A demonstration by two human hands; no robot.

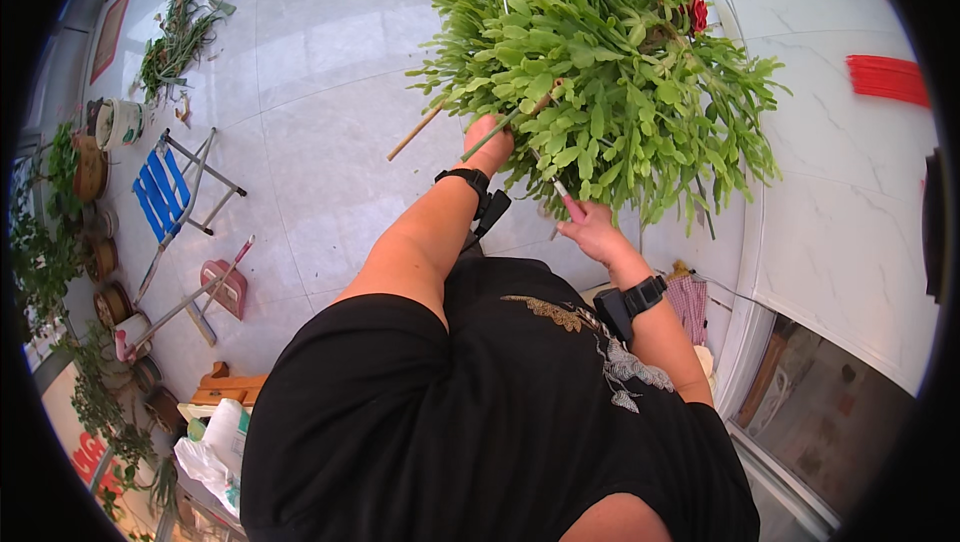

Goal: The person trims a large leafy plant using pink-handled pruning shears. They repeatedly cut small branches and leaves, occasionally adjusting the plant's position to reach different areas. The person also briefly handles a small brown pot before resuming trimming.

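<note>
A large bushy Christmas cactus (pixel 592 62) with flat green segmented stems fills the upper middle, with several brown and green sticks poking out of it. My left hand (pixel 489 143) is at the plant's lower left edge, its fingers hidden behind the stems and a green stick (pixel 491 134). In my right hand (pixel 596 233), at the plant's lower edge, is the pink handle (pixel 574 209) of a tool with a metal shaft; the tool's far end is lost among the stems. A red flower (pixel 699 13) shows at the plant's right side.
A blue-strapped folding stool (pixel 162 193) and a pink dustpan (pixel 225 287) stand on the tiled floor at left. Cut green leaves (pixel 178 43) lie at the upper left, above a white bucket (pixel 120 124). Potted plants line the left edge. A white marbled surface (pixel 832 167) runs along the right.
</note>
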